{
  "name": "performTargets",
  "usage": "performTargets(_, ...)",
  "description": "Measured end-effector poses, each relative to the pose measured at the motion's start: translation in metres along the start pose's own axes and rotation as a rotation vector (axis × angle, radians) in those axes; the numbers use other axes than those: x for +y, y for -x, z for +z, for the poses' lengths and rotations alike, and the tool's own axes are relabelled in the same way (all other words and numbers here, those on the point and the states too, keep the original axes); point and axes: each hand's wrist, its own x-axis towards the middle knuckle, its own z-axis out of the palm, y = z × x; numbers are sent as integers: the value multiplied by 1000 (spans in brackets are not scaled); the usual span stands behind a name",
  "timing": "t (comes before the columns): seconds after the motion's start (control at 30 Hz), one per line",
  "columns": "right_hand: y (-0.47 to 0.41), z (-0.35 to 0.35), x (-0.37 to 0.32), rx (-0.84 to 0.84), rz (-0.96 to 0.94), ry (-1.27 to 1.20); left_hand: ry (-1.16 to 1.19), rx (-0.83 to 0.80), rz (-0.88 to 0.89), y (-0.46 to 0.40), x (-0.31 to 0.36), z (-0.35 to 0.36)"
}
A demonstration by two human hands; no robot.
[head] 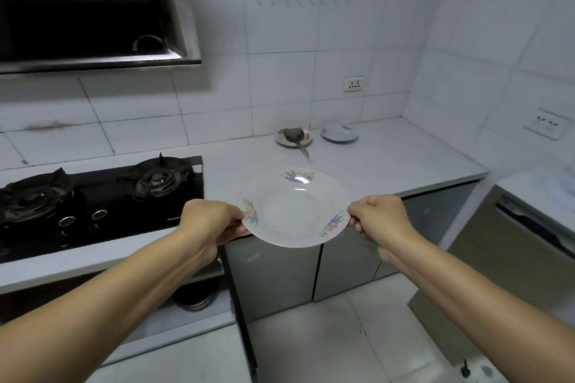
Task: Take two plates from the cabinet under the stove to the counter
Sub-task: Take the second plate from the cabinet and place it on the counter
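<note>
A white plate (294, 207) with flower prints on its rim hangs level over the front edge of the white counter (389, 162). My left hand (208, 218) pinches its left rim and my right hand (381, 219) pinches its right rim. Whether a second plate lies under it I cannot tell. The cabinet under the stove (193, 298) stands open at the lower left, with a dark round pot inside. Its door (241, 314) juts out toward me.
A black two-burner gas stove (99, 199) sits on the counter to the left, under a range hood (93, 9). At the back of the counter stand a plate with a spatula (294, 137) and an upturned dish (339, 132). An appliance (529, 242) stands at right.
</note>
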Motion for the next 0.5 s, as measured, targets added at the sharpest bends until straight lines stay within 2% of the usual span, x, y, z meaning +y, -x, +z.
performTargets(0.2,-59,-67,8,27,-8,40,2,-24,-2,-13,-6,87)
performTargets(0.5,-149,-117,20,84,37,14,-34,-72,-19,-64,-3,185)
